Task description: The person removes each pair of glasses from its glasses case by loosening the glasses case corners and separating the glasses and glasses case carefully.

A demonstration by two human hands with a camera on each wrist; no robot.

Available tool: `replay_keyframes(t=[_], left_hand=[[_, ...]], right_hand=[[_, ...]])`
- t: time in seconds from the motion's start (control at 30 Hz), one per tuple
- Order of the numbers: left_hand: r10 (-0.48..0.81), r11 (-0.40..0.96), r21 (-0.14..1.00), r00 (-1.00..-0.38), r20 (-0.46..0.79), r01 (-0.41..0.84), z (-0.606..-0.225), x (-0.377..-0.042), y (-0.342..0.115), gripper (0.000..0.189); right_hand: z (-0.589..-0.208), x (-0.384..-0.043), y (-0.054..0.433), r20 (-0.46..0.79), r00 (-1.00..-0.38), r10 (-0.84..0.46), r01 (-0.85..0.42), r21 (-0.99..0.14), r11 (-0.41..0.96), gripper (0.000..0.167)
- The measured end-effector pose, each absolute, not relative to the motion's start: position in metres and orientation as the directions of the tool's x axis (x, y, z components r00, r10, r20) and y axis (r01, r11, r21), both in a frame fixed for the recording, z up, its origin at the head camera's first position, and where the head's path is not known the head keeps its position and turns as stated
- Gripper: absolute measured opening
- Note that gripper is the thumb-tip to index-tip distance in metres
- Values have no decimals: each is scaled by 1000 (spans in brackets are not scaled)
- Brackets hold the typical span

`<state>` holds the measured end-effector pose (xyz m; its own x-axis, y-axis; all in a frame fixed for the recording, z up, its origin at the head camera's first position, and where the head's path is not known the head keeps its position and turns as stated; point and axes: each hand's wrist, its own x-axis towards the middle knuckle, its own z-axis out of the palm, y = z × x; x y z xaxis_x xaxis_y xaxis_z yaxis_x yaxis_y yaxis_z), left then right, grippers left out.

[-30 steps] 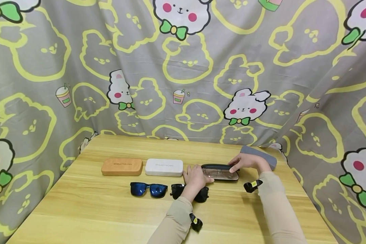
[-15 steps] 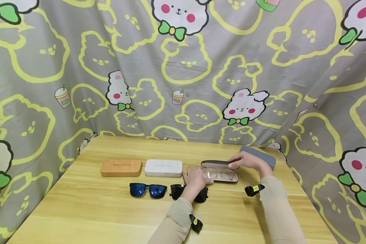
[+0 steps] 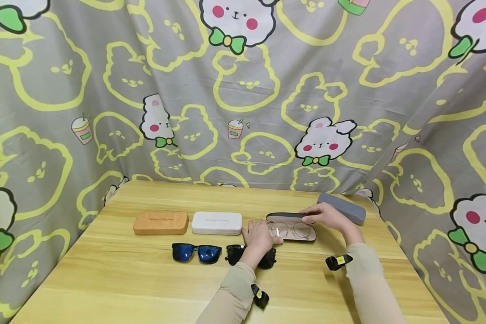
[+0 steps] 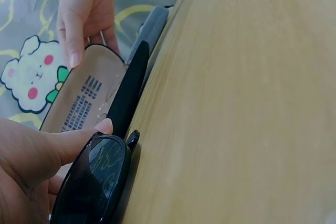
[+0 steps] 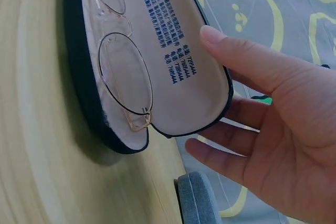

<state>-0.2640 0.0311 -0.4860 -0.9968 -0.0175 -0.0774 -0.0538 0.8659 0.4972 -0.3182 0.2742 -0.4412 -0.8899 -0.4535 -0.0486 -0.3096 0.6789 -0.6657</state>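
The black case (image 3: 292, 219) has a beige lining (image 5: 194, 98) with blue print (image 5: 167, 30).

Dark glasses case (image 5: 173, 56), inside lid, just beside the thumb of the right hand (image 5: 273, 114): blue rows of Chinese characters, plus digit strings, seemingly ending 444, rest blurred. Left of the left hand (image 3: 260, 236), white case (image 3: 217, 226) and orange case (image 3: 160, 226): dark lettering, too small to read.

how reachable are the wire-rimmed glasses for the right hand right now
Likely yes: the open eyeglass case leaves the wire-rimmed glasses uncovered, though the right hand may need to release the lid.
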Motion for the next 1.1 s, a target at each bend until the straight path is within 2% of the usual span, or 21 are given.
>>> replay_keyframes(t=[0.2, 0.77, 1.1], left_hand=[[-17, 873, 484, -997, -81, -54, -485, -265, 31, 83], [-9, 881, 471, -996, -84, -48, -484, -265, 30, 85], [-6, 878, 476, -996, -89, -48, -484, -265, 30, 87]], right_hand=[[-443, -314, 270, -10, -911, -413, -308, -650, 695, 40], [-443, -294, 265, 130, -903, -410, -407, -568, 716, 57], [-443, -278, 266, 228, -897, -379, -441, -542, 716, 54]])
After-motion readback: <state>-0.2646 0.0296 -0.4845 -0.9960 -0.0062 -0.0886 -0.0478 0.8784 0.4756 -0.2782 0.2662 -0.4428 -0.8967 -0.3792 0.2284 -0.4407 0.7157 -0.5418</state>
